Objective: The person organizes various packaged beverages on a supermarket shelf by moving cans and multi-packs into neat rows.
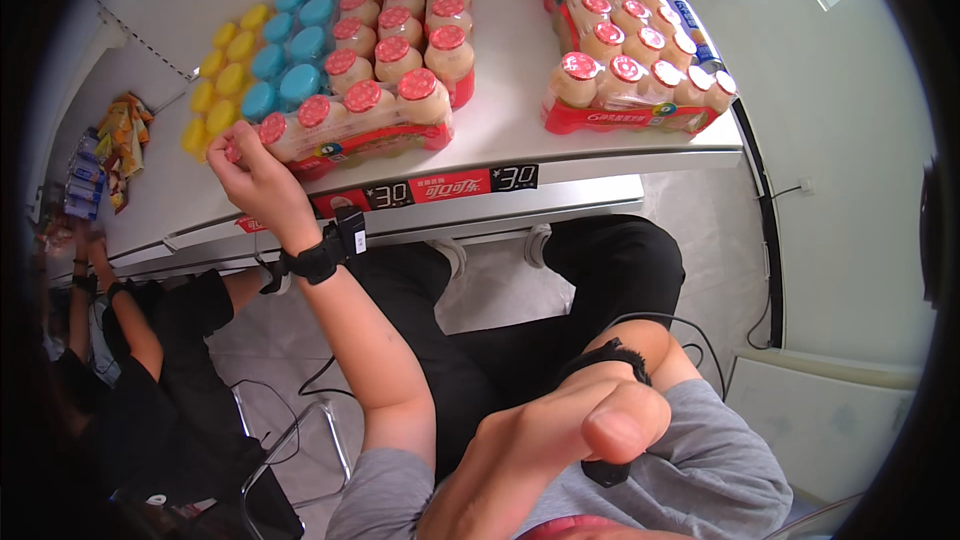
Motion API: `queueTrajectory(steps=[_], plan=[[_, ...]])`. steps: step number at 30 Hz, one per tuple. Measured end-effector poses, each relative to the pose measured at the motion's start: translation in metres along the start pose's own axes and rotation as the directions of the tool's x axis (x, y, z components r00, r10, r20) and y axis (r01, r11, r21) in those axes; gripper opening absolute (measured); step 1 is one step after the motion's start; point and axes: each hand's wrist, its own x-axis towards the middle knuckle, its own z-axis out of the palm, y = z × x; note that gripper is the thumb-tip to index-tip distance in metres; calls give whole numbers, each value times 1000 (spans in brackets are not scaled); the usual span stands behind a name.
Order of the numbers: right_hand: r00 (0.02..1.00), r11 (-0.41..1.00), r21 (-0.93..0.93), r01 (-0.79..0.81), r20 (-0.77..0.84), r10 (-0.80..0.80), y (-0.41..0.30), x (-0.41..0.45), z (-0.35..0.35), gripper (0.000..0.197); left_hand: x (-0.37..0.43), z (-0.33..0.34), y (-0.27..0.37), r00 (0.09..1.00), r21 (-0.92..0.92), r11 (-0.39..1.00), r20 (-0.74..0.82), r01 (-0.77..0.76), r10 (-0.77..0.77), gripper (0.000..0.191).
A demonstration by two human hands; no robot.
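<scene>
My left hand (259, 184) grips the left end of a shrink-wrapped pack of red-capped cultured-milk drink bottles (364, 116), its thumb and fingers around the end bottle's cap. This pack lies along the front of a white shelf (502, 109). Behind it stand rows of more red-capped bottles (397, 22), with blue-capped bottles (292, 52) and yellow-capped bottles (225, 82) to their left. My right hand (547, 435) is raised close to the camera, below my face and away from the shelf. Its thumb shows; most fingers are hidden. A small black object (606, 472) shows beneath it.
Another block of red-capped packs (630, 75) stands at the right, beside blue cans (694, 30). Price strips (450, 187) line the shelf edge. At the left, a co-worker's arms (127, 315) reach toward snack bags (124, 135). A metal-framed chair (330, 427) and cables are below.
</scene>
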Motion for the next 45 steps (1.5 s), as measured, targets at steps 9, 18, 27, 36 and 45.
queueTrajectory(steps=[9,18,27,36,45], plan=[[811,823,-63,-564,143,567,-37,14,-5,98,1,-4,1,993,-72,997,115,-29,38,25],[992,178,-982,-69,-48,119,-87,47,-35,49,-8,1,16,995,-87,996,103,15,-6,26],[999,-850,-525,-37,14,-52,-111,61,-62,65,-17,3,31,994,-325,941,29,-92,107,28],[869,-569,-814,114,359,-341,-150,54,-43,48,-36,5,105,975,-605,795,204,52,92,43],[350,-519,-853,56,503,-790,-220,52,-23,35,-28,18,49,923,109,967,341,-229,180,61]])
